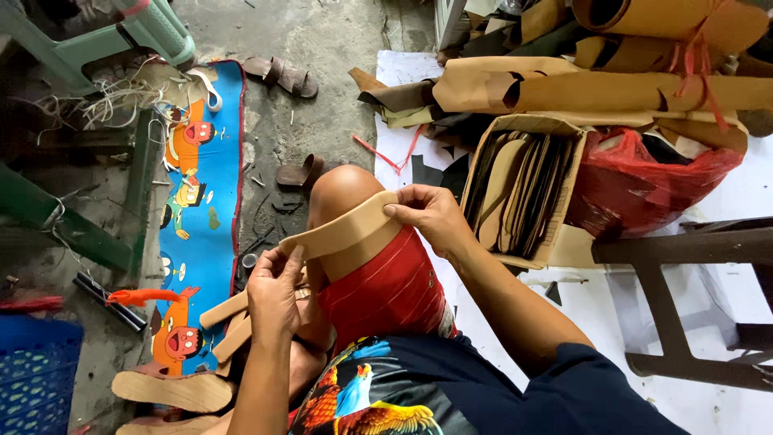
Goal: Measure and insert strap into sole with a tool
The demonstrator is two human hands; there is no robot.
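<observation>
- Left hand (274, 292) pinches the lower end of a tan strap (348, 225).
- Right hand (428, 216) grips the strap's upper end, at 2 o'clock from the left hand.
- The strap lies stretched across the knee (342, 187).
- More straps (229, 322) lie on the floor at 8 o'clock.
- A box (523, 189) of soles stands at 3 o'clock.
</observation>
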